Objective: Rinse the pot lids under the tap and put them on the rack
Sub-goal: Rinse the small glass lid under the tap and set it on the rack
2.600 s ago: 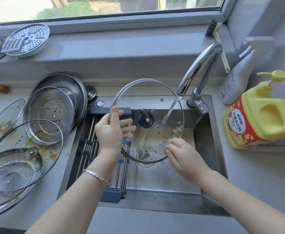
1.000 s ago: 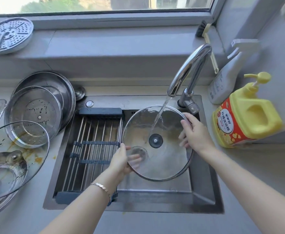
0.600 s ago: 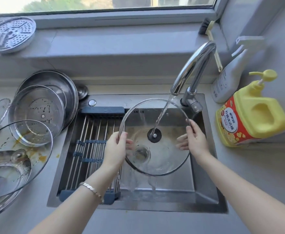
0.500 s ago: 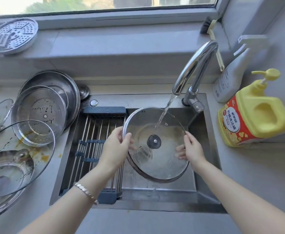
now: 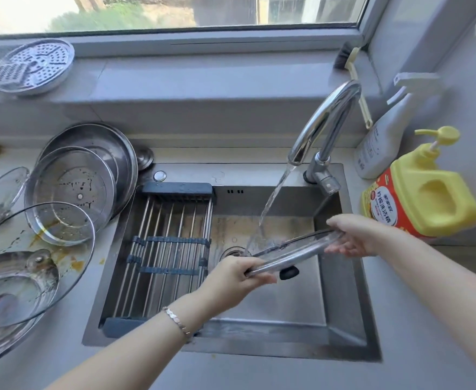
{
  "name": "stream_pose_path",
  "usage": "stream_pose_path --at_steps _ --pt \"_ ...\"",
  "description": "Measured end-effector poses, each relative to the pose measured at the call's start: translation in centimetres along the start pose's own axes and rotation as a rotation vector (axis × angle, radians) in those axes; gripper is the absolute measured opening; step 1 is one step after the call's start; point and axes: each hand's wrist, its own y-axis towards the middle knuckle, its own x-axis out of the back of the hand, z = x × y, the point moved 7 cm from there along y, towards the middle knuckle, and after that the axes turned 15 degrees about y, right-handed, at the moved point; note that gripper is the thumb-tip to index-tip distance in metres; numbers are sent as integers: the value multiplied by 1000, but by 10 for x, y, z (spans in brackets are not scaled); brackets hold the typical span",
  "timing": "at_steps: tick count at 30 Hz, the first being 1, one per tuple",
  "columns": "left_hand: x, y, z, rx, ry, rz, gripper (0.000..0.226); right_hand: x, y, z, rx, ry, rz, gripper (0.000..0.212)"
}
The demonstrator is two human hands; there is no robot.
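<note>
A glass pot lid [image 5: 296, 253] with a steel rim hangs over the sink [image 5: 344, 327], tipped nearly edge-on, its black knob pointing down. My left hand [image 5: 231, 274] grips its near-left rim and my right hand [image 5: 355, 235] holds its far-right rim. Water from the chrome tap [image 5: 324, 122] runs onto the lid's upper face. The roll-up rack [image 5: 163, 249] of steel rods lies across the left half of the sink, bare. Several dirty glass and steel lids [image 5: 70, 192] are piled on the counter to the left.
A yellow detergent jug [image 5: 422, 195] and a white spray bottle [image 5: 383, 142] stand right of the tap. A perforated steamer plate [image 5: 34, 66] rests on the windowsill. A brush [image 5: 352, 71] leans in the sill corner. Orange sauce stains mark the left counter.
The lid was held with its top face towards me; it is now turned almost flat, knob down. Both hands shifted along the rim with the turn, and the water keeps running.
</note>
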Motion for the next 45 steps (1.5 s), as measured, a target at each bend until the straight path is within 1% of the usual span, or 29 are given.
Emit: stream_pose_path --at_steps 2,4,6,8,10,13,14,16,18,20,23,25,27,30,32,34,36,37,39,40,43,44,45 --pt "3 2 3 156 -320 -67 11 4 -2 7 58 84 2 47" --pt "9 6 9 351 -644 -185 22 3 4 2 113 174 -11 53" --pt "12 8 15 482 -851 -258 30 -6 13 -17 93 242 1 57" --pt "13 8 19 538 -993 -296 38 -26 21 -39 38 378 80 61" --pt "12 7 25 564 -1096 -315 48 -41 23 -47 49 545 123 57" --pt "9 4 39 625 -1254 -339 60 -42 22 -40 187 691 21 38" --pt "6 2 44 656 -1309 -347 61 -39 20 -35 259 670 -26 34" --pt "-4 -1 54 728 -1410 -350 57 -32 14 -18 416 535 -119 28" --pt "-18 -6 61 822 -1494 -360 47 -28 3 6 585 389 -199 25" --pt "-34 -9 70 932 -1534 -340 38 -33 -12 32 749 267 -218 25" --pt "-55 -17 74 1064 -1545 -200 36 -53 -28 56 904 142 -143 27" --pt "-62 -19 76 1090 -1542 -138 34 -67 -37 64 977 71 -77 21" --pt "-62 -19 81 1082 -1548 -155 38 -78 -40 63 1015 15 -17 17" --pt "-51 -21 98 1046 -1524 -297 40 -77 -33 53 1015 80 15 26" --pt "-34 -25 108 984 -1453 -402 38 -67 -17 38 949 145 -37 27" --pt "-9 -25 109 871 -1300 -466 34 -58 7 14 781 250 -72 30" --pt "16 -20 97 762 -1084 -475 36 -57 27 -12 588 337 -50 34" --pt "28 -16 85 709 -974 -466 32 -58 34 -24 499 357 -32 33" --pt "46 -3 57 600 -793 -433 26 -54 48 -39 383 365 -60 29" --pt "52 4 43 556 -725 -425 26 -47 51 -41 376 344 -110 29" --pt "64 17 9 481 -540 -438 27 -23 46 -21 458 361 -249 43" --pt "64 20 1 469 -486 -429 26 -15 43 -10 483 394 -282 45" --pt "64 22 -6 464 -442 -412 25 -8 39 2 500 411 -303 42"
